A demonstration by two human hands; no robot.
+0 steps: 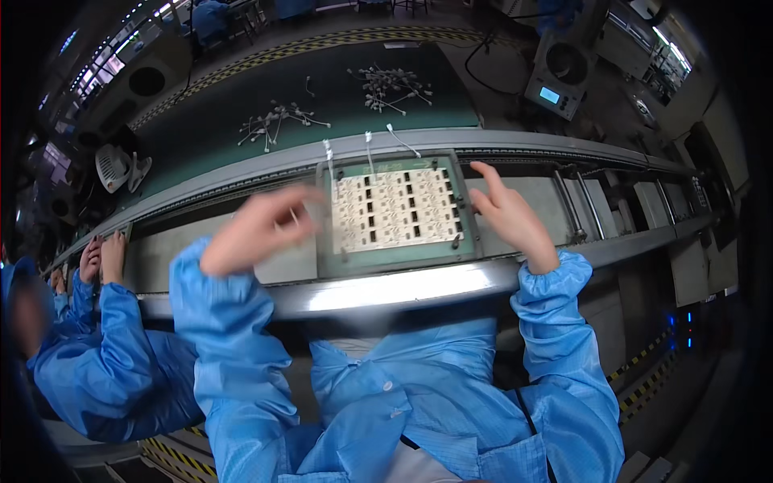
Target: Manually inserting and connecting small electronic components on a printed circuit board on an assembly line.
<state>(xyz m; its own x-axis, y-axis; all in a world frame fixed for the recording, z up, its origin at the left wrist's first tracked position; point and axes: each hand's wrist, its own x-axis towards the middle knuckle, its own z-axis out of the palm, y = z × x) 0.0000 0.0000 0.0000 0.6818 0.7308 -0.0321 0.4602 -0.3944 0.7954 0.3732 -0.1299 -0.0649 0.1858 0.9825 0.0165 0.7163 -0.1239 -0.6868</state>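
A cream-coloured circuit board panel [394,211] with rows of black parts lies in a green carrier tray [386,259] on the conveyor before me. My left hand [262,228] is at the tray's left edge, its fingers bent and blurred by motion. Whether it holds anything is hard to make out. At the tray's right side is my right hand [515,219], with index finger and thumb apart and nothing visible between them. Several short white cables with connectors, one of them a white cable [403,142], lie across the tray's far edge and the rail.
Beyond the rail, a dark green bench [338,92] bears loose piles of white cables [392,87]. A small white fan [119,171] stands at the left, and a device with a lit screen [550,95] at the right. A co-worker in blue [113,362] sits at my left.
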